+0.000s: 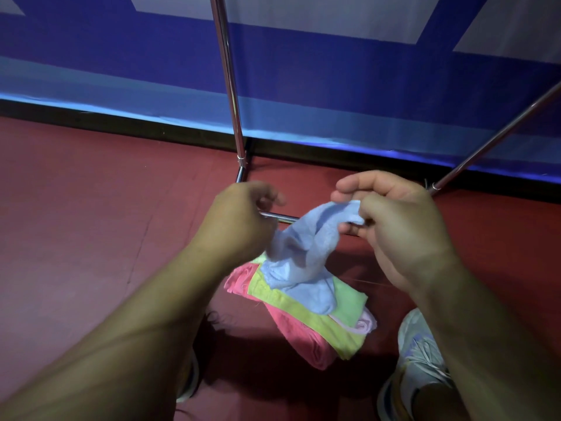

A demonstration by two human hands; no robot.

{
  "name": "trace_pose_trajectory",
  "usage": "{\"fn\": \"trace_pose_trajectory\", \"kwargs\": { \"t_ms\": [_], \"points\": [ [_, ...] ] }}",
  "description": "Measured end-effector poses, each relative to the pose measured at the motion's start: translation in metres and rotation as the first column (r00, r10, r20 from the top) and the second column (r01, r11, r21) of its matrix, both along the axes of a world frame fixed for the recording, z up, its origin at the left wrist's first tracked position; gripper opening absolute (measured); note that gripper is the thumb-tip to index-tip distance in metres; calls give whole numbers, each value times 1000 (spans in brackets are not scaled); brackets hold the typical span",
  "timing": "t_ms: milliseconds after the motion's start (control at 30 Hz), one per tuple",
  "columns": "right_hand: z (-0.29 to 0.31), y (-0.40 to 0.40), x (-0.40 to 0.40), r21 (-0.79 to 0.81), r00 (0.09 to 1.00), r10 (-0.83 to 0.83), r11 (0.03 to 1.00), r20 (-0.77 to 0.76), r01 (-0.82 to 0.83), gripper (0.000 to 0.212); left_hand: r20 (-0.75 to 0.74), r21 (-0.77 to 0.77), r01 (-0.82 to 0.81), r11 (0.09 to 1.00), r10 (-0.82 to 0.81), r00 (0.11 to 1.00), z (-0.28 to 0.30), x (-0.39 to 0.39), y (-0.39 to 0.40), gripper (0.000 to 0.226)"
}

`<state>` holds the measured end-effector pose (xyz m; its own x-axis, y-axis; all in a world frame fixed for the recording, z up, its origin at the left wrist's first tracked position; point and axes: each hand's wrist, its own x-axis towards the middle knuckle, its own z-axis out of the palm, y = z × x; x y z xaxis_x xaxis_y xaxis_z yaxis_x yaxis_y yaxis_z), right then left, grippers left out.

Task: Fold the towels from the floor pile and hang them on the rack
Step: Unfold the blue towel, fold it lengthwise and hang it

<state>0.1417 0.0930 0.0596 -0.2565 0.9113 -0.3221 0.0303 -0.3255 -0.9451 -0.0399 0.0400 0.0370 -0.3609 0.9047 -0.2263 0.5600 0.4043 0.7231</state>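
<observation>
Centrally: blue towel, pinched by right hand and left hand; towel pile below.

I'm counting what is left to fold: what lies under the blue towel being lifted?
Under the blue towel, held by both hands, a floor pile shows: a green towel, a yellow one, a pink one and a pale lilac edge. Anything beneath these is covered.

I'm looking down at what seems an indoor staged room rather than a home: dark red floor, a blue-and-white banner wall, and a chrome rack standing against it.
</observation>
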Motion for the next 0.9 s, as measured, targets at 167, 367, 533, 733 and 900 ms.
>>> {"fn": "trace_pose_trajectory", "kwargs": {
  "t_ms": [167, 367, 533, 733, 900],
  "points": [
    [-9, -3, -3, 123, 980, 118, 983, 159, -139, 44, 819, -177, -306, 935, 312, 481, 25, 10, 12, 34],
    [-16, -13, -11, 357, 872, 94, 887, 481, -293, 45, 925, -349, -418, 839, 380, -11, 32, 2, 11, 23],
    [-14, -17, -13, 523, 834, -9, 783, 552, -338, 31, 911, -409, -435, 802, 384, -149, 31, -2, 9, 18],
    [-10, -18, -20, 457, 849, 101, 807, 519, -375, 32, 875, -458, -366, 810, 339, -345, 32, -4, 4, 17],
    [-9, -11, -20, 383, 896, 96, 880, 433, -279, 26, 944, -327, -372, 868, 288, -159, 34, 1, 5, 41]
  ]
}}
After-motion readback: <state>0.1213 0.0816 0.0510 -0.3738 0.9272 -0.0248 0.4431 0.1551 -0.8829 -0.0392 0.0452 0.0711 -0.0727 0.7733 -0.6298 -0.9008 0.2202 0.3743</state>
